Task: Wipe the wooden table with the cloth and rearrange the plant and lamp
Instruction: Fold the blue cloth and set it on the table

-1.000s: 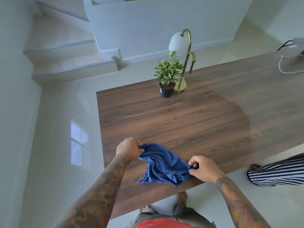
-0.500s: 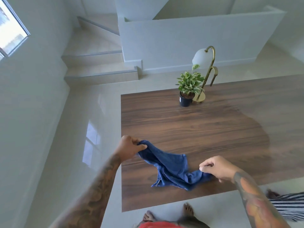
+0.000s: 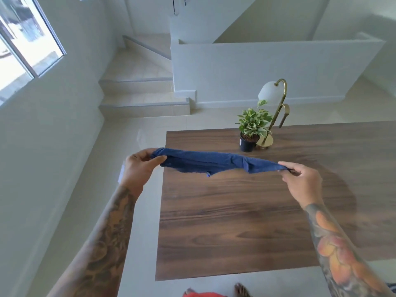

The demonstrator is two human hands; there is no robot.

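The cloth (image 3: 214, 165) is up in the air, pulled into a long band w/ its long axis running side to side, one end in each hand, sagging a bit in the middle; probably being stretched flat so it can be folded or laid down for wiping. Left hand (image 3: 139, 168) pinches its end between thumb & fingers; right hand (image 3: 300, 179) does the same at the other end, fingers curled round the fabric. Below & between the hands is the worktop (image 3: 235, 211), not touched by the cloth. Beyond the right hand, well apart, the plant (image 3: 251, 127) stands upright just beside the lamp (image 3: 276, 108), whose base sits behind the pot.
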